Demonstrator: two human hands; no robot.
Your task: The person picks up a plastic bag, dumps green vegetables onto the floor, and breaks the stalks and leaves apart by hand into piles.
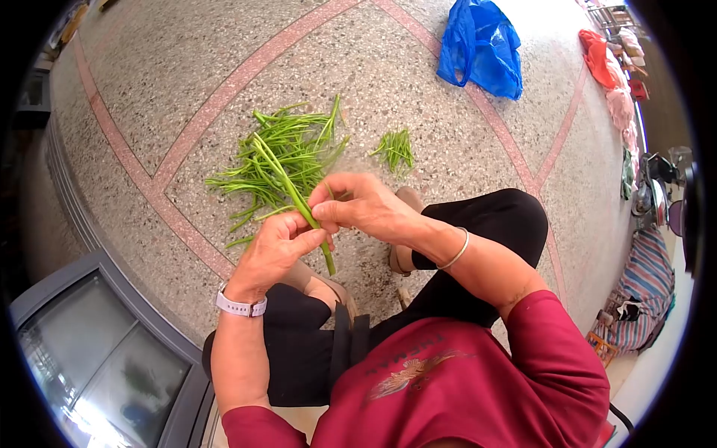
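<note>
A long green vegetable stalk [287, 183] slants up and away from my hands, its thick lower end poking out below the fingers. My left hand [270, 250] is closed around the lower part of the stalk. Just above it, my right hand [358, 200] pinches at the same stalk with thumb and forefinger, and a thin green strand shows by its fingers. Beyond the hands a loose pile of green stalks [280, 153] lies on the floor. A smaller heap of short green pieces [396, 149] sits to the right of that pile.
A blue plastic bag [482, 48] stands farther off on the speckled floor [366, 75]. My knees and shoes are close below the hands. A grey-framed glass panel [104, 358] is at the lower left. Striped cloth [642, 287] and assorted items line the right side.
</note>
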